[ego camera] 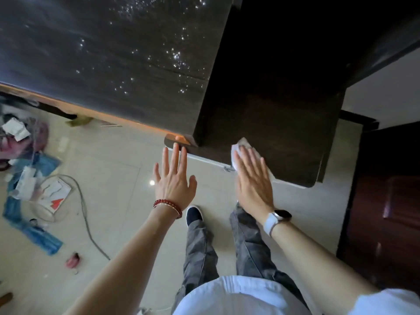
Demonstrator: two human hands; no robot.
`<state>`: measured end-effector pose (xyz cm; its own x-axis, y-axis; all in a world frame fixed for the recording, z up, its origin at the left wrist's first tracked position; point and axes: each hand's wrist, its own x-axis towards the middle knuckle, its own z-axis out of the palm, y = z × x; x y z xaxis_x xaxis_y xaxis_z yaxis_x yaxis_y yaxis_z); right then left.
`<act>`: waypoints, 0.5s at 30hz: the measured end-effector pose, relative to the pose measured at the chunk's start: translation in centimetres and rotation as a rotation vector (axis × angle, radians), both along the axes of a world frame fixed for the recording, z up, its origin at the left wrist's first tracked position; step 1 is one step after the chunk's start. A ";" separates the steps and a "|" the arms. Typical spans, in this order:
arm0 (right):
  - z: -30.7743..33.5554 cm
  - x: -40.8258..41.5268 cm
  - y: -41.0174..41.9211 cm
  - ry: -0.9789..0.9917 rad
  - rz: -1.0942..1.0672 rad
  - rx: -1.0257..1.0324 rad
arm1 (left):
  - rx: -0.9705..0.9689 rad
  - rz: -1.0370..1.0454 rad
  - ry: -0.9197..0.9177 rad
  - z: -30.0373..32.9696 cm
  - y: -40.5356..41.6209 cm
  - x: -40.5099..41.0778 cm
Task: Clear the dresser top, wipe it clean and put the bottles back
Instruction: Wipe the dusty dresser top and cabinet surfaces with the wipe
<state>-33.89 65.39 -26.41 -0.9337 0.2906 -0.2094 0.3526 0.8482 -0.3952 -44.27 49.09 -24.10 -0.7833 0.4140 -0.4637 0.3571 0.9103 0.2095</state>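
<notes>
The dresser top (268, 114) shows dark and bare, no bottles anywhere in view, so clearing looks done and wiping is the step in hand. The right hand (252, 178) lies flat, fingers spread, pressing a white cloth (238, 147) onto the top's near edge at abt 6 o'clock of the surface; it is not clenched, just palm-down on the cloth. The left hand (173, 178) is released, fingers splayed, holding nothing, fingertips near the dresser's left front corner at abt 7 o'clock; touching or just above, can't tell.

Left to do, judging from this: finish the wipe across the far part toward 12 o'clock, then fetch the bottles and set them back. Where they were parked isn't visible.

Edges & room: the cloth overhangs the front edge, so a stroke pulled toward the body could slip it off. A dusty dark panel (102, 60) w/ bright specks rises along the top's left side at 9 o'clock, a hard stop for sideways strokes. At 3 o'clock the top ends in open floor, w/ a dark wooden door (391, 201) beyond. Floor clutter (34, 178) and a cable (86, 214) lie well apart at far left; worth minding underfoot when stepping that way.
</notes>
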 end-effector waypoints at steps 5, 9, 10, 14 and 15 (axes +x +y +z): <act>1.3 0.3 4.3 -0.066 -0.621 0.013 | 0.014 -0.086 -0.025 0.2 -1.1 -1.0; 1.1 -5.6 3.6 -0.067 -0.582 -0.008 | 0.050 -0.152 -0.041 0.2 -2.1 -1.9; 0.9 -6.7 2.2 -0.041 -0.490 0.000 | 0.060 -0.163 -0.040 0.2 -2.3 -2.1; 0.1 -6.9 -5.7 0.061 -0.317 -0.017 | 0.080 -0.138 -0.028 0.1 -3.7 -3.2; 0.1 -6.2 -7.1 0.072 -0.312 -0.028 | 0.084 -0.134 -0.030 0.0 -4.0 -3.3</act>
<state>-40.08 58.31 -26.36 -0.8130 0.5604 -0.1581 0.5645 0.6920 -0.4499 -47.62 45.10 -24.06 -0.7048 0.5523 -0.4452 0.4669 0.8336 0.2951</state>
